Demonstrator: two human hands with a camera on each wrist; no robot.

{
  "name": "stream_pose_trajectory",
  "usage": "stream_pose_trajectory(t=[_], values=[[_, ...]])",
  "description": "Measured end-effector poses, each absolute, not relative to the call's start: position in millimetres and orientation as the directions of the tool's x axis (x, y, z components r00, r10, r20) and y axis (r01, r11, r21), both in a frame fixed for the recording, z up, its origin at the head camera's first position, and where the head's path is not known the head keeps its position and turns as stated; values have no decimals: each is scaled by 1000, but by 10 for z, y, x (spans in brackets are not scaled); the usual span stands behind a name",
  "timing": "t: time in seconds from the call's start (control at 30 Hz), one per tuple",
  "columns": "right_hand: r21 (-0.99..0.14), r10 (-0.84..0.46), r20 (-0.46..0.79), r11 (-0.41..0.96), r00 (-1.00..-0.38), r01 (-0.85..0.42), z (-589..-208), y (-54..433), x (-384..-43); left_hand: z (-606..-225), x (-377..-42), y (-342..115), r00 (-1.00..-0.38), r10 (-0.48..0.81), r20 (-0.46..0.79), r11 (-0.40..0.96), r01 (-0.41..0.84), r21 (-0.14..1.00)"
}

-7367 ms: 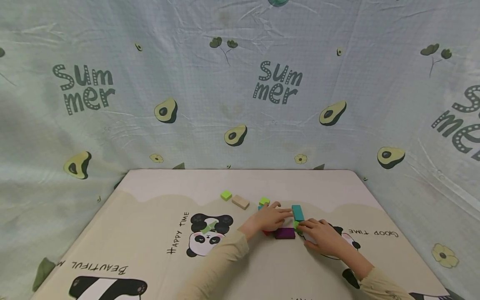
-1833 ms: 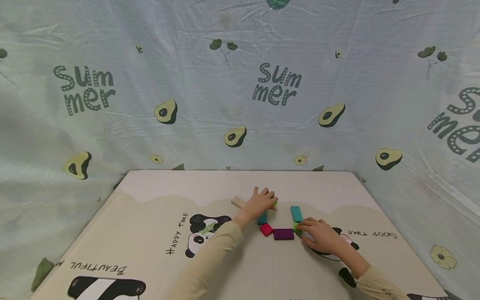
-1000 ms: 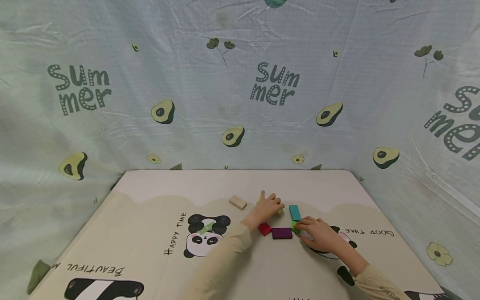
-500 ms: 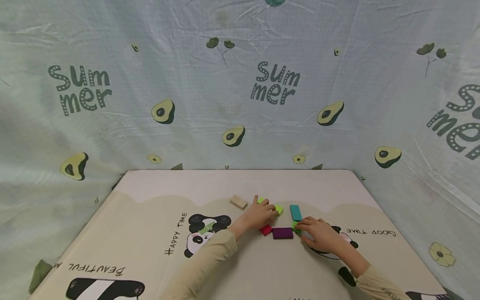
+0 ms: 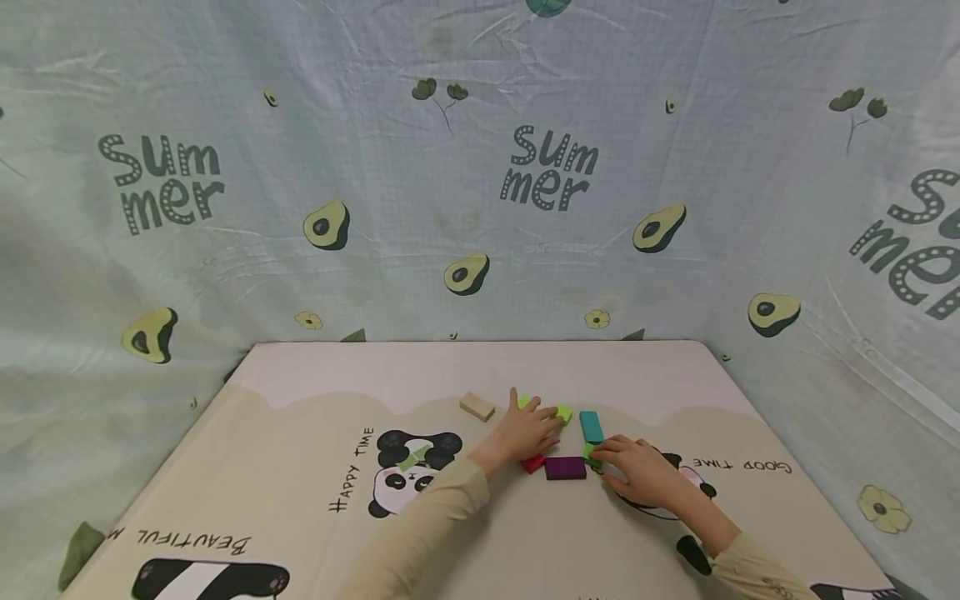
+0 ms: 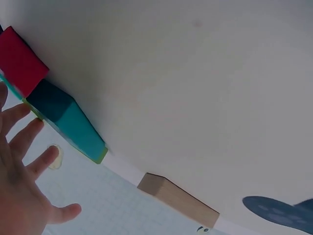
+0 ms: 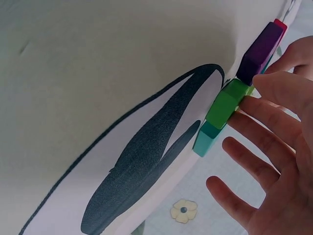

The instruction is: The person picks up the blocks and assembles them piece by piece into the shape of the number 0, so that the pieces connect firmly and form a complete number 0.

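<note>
far left on the cream panda-print play mat (image 5: 300, 467) lies a plain tan wooden block (image 5: 477, 406), on its own, well apart from my hands. next comes my left hand (image 5: 525, 432), palm down with the fingers straight and spread, gripping nothing; a lime green wooden cube (image 5: 564, 413) sits right at its fingertips, touching or nearly so, i can't quite tell from the head view. under the heel of that hand a small red wooden block (image 5: 533, 463) peeks out, and the left wrist view shows it lying against a long teal wooden block (image 6: 68, 126). just right of the red one lies a flat purple rectangular wooden block (image 5: 566, 467). beyond it another teal rectangular block (image 5: 591, 427) lies flat. then my right hand (image 5: 637, 471), fingers loosely bent, thumb and forefinger pinching a small green wooden block (image 7: 226, 103) that sits between the purple block and the teal one.
</note>
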State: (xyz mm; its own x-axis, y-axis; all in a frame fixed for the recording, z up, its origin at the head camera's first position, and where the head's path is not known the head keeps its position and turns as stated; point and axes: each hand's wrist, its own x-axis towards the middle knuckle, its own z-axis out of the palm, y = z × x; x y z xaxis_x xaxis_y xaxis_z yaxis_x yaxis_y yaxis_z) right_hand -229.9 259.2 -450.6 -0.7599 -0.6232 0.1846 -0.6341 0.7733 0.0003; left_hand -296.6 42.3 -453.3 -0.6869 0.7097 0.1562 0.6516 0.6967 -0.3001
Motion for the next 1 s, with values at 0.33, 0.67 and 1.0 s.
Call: stream_pose_trajectory(t=[0.33, 0.67, 1.0], values=[[5, -625, 179, 773, -760, -635, -4488, 2587, -2292, -4534, -3050, 580, -765, 642, 54, 738, 596, -317], [7, -633, 194, 765, -750, -644, -4506, 2583, -2310, -4567, -3130, 643, -780, 625, 38, 753, 590, -291], [16, -636, 215, 761, -742, -648, -4525, 2597, -2306, -4579, -3148, 695, -790, 613, 11, 762, 588, -273]])
